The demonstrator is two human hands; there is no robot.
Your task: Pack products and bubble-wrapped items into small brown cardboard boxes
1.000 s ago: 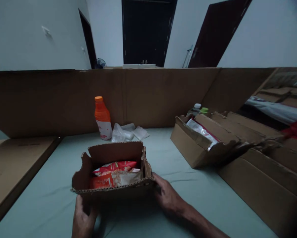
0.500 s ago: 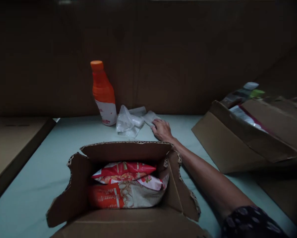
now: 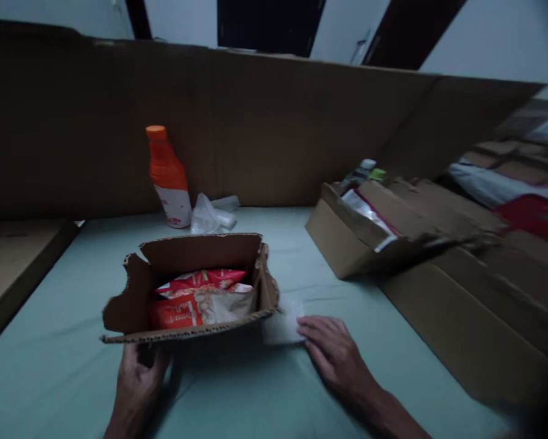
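An open cardboard box (image 3: 200, 250) with torn-edged flaps stands before me, its near side apparently raised above the sheet. Inside lie several printed food packets (image 3: 186, 310) in red, orange and white. At the box's near left underside is my left hand (image 3: 139, 378), its thumb and fingers closed on the box, fingertips partly hidden. My right hand (image 3: 331, 347), slightly blurred, holds the edge of a flat piece of bubble wrap (image 3: 283, 326). This piece lies low beside the box's right wall, its left end partly behind or under the box.
An orange-and-white bottle (image 3: 168, 183) stands at the back beside crumpled bubble wrap (image 3: 205, 216), against a tall cardboard panel (image 3: 264, 134). On the right are a filled open carton (image 3: 342, 244) and a larger carton (image 3: 466, 323). Flat cardboard (image 3: 17, 262) lies left.
My right hand has drawn one piece of bubble wrap from the back to the box's right side. My left hand has come into view at the box. The view has lifted and turned right.
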